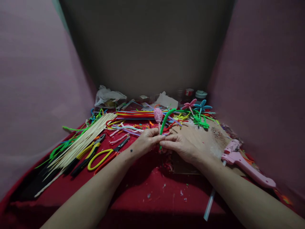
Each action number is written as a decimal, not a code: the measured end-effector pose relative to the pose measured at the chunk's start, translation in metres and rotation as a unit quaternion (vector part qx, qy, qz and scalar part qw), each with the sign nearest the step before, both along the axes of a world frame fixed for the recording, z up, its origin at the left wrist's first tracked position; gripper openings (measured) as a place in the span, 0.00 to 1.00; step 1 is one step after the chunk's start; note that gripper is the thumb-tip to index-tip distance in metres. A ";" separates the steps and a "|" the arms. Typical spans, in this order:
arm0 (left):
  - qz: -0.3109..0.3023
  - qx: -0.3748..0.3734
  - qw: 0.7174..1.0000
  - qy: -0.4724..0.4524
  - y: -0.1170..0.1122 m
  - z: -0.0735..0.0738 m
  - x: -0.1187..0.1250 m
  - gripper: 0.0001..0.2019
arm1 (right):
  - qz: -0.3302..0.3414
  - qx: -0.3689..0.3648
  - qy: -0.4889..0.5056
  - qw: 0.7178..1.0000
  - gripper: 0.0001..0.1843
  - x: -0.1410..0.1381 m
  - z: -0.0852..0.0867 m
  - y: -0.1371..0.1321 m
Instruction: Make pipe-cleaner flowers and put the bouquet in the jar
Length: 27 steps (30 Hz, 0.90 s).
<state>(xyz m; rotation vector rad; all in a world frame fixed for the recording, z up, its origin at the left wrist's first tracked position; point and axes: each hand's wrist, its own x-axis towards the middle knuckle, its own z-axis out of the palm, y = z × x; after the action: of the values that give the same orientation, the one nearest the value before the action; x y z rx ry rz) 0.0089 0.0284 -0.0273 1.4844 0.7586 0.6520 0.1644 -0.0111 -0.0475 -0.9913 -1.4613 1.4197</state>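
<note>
Both hands meet at the middle of a red cloth-covered table point(147, 181). My left hand point(145, 141) pinches the thin stick of a small pink pipe-cleaner bud point(158, 115), which stands upright above the fingers. My right hand point(184, 142) is closed against the same stick and holds a green pipe cleaner point(166, 120) that arches up beside the bud. The lower end of the stick is hidden between the fingers.
A bundle of wooden skewers point(81, 143) lies at the left beside yellow-handled pliers point(89, 153) and scissors point(105, 156). Loose coloured pipe cleaners point(133, 116) cover the back. Finished pink and blue flowers point(196, 105) stand back right. A pink glue gun point(243, 162) lies at the right on cardboard point(212, 136).
</note>
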 end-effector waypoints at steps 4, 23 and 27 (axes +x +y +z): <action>-0.058 -0.061 0.996 -0.040 -0.004 0.005 -0.002 0.11 | 0.046 -0.008 0.030 0.998 0.09 0.004 -0.008 0.003; 0.003 -0.059 0.993 -0.102 -0.003 -0.004 0.000 0.12 | 0.045 -0.021 0.079 0.996 0.08 0.004 0.000 0.002; -0.003 -0.089 0.990 -0.113 -0.001 -0.004 0.002 0.12 | 0.002 0.010 0.067 0.998 0.09 0.004 -0.004 0.005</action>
<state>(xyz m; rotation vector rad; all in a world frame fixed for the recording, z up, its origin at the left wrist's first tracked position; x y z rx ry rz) 0.0105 0.0276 -0.0317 1.2259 0.6195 0.7162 0.1682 -0.0065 -0.0513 -0.8639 -1.3773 1.4439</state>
